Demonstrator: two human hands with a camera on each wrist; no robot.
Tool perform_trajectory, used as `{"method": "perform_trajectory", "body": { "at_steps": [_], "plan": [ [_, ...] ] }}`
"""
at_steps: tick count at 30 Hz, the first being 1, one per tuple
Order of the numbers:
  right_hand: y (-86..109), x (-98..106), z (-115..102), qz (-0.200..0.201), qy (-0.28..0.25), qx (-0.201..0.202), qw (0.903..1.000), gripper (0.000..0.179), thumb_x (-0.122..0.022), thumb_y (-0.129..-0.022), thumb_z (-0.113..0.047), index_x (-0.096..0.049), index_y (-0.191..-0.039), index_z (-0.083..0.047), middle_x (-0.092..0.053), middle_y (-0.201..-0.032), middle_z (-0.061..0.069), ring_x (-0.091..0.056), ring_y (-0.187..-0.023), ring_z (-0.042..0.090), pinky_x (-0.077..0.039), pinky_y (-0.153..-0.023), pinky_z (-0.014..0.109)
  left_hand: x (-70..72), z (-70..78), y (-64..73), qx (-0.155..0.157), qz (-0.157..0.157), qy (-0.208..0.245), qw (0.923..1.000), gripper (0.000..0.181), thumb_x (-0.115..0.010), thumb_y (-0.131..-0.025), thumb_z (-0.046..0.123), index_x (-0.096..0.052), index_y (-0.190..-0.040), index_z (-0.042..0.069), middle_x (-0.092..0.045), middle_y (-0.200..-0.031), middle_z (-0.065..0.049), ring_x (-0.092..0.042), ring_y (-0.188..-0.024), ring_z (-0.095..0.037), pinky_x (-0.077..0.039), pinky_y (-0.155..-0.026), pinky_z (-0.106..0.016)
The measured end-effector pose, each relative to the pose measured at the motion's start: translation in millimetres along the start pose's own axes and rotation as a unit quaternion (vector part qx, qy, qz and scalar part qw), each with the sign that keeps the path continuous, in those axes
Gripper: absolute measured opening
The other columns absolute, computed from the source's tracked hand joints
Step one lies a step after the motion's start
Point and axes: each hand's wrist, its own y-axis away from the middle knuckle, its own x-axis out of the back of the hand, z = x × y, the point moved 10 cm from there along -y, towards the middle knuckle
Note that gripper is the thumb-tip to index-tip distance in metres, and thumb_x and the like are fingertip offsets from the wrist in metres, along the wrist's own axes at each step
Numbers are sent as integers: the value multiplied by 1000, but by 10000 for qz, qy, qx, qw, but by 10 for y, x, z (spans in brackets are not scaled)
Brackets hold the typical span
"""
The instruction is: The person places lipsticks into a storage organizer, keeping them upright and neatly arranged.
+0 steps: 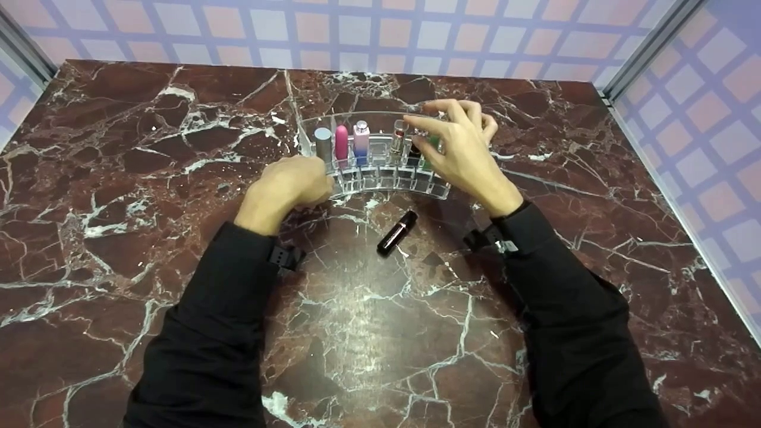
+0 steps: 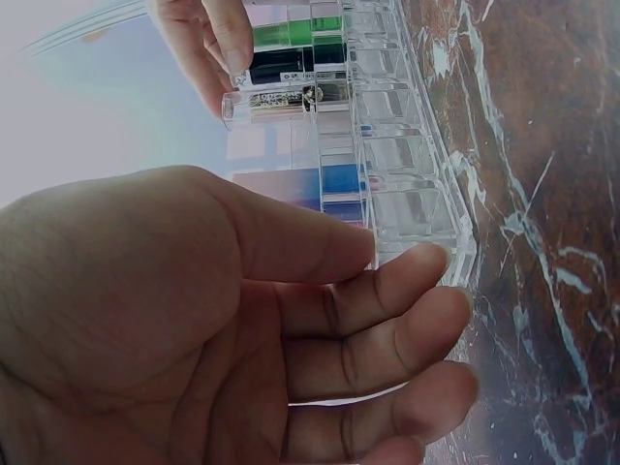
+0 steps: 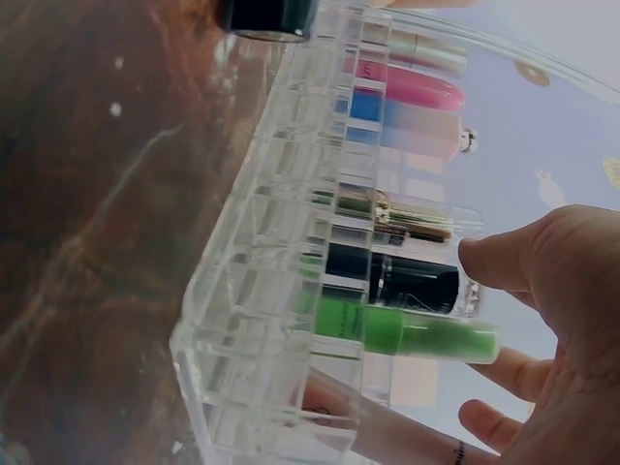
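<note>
A clear curved lipstick organizer (image 1: 437, 189) stands on the table. My left hand (image 1: 291, 181) is at its left end, with thumb and curled fingertips pinching the edge. My right hand (image 1: 464, 151) hovers over the right part, fingers spread. Its thumb is right beside the top of a black lipstick tube (image 3: 417, 284), between a clear-topped lipstick (image 1: 397, 142) and a green tube (image 3: 431, 334). A pinkish-brown tube (image 3: 407, 426) leans at that end. Farther left stand a pink-and-blue bottle-shaped lipstick (image 1: 361, 142), a bright pink tube (image 1: 341, 141) and a grey-capped tube (image 1: 323, 142).
A black lipstick tube (image 1: 397, 233) lies on the marbled table (image 1: 357, 333) in front of the organizer, between my forearms. Checkered panels (image 1: 380, 35) rise behind the table and at its sides. The organizer's front row has small compartments.
</note>
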Motion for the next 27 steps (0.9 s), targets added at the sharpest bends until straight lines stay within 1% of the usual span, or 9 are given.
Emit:
{"method": "perform_trajectory", "body": {
  "at_steps": [4,8,11,15,18,20,22,24,27],
  "plan": [
    [27,108,13,89,-136,-29,9999,33,-67,-101,-27,-69,-134,-26,-53,-147,7,-34,-135,32,-15,-109,59,-11,-7,0,26,-21,42,10000,31,-41,-106,24,-64,-103,2,-58,-100,-15,-54,-83,-27,-49,-73,-40],
    [80,278,20,343,-247,166,9990,33,-69,-99,-24,-69,-132,-17,-56,-142,14,-39,-128,35,-21,-105,57,-14,-1,-2,-2,-27,56,10000,32,-41,-106,24,-63,-105,2,-58,-99,-15,-54,-82,-27,-48,-72,-39],
    [120,423,31,594,-383,384,9968,32,-70,-98,-21,-69,-127,-8,-60,-128,18,-44,-117,34,-29,-101,52,-12,-1,-1,-7,-40,53,10000,33,-41,-107,25,-63,-106,2,-58,-98,-14,-53,-81,-26,-48,-72,-39],
    [161,572,118,695,-646,393,9947,31,-71,-99,-20,-68,-123,-2,-65,-102,15,-53,-93,23,-40,-87,36,-10,-9,4,28,-73,56,10000,33,-41,-107,25,-64,-109,0,-58,-97,-14,-54,-81,-26,-49,-72,-39],
    [190,619,259,598,-624,34,9963,31,-69,-101,-25,-66,-124,-3,-68,-90,8,-56,-73,14,-44,-68,24,-14,-13,1,50,-121,68,9999,33,-41,-108,25,-64,-111,1,-57,-96,-13,-53,-80,-25,-48,-71,-38],
    [215,628,353,523,-510,-232,9971,32,-68,-102,-28,-65,-124,-5,-68,-86,6,-57,-65,13,-43,-58,22,-17,-13,-6,51,-141,62,9999,33,-41,-108,25,-64,-111,1,-56,-94,-12,-52,-79,-24,-48,-70,-37],
    [237,620,415,435,-370,-344,9978,33,-68,-102,-31,-64,-123,-5,-69,-82,5,-57,-61,14,-42,-56,20,-20,-15,-11,43,-146,49,9999,33,-40,-107,24,-63,-113,0,-55,-92,-11,-51,-77,-23,-47,-69,-36],
    [251,589,423,278,-371,-228,9987,33,-67,-102,-30,-63,-121,-3,-68,-79,6,-57,-59,15,-43,-55,20,-21,-17,-15,43,-126,62,9999,33,-41,-107,23,-63,-113,-1,-54,-91,-10,-51,-76,-22,-47,-68,-35],
    [264,512,370,-87,-459,189,9987,28,-68,-102,-28,-65,-113,-3,-68,-76,4,-55,-56,15,-42,-51,19,-16,-14,-9,26,-97,124,9999,32,-41,-107,23,-63,-113,0,-53,-89,-9,-50,-73,-21,-46,-66,-34]
  ]
}}
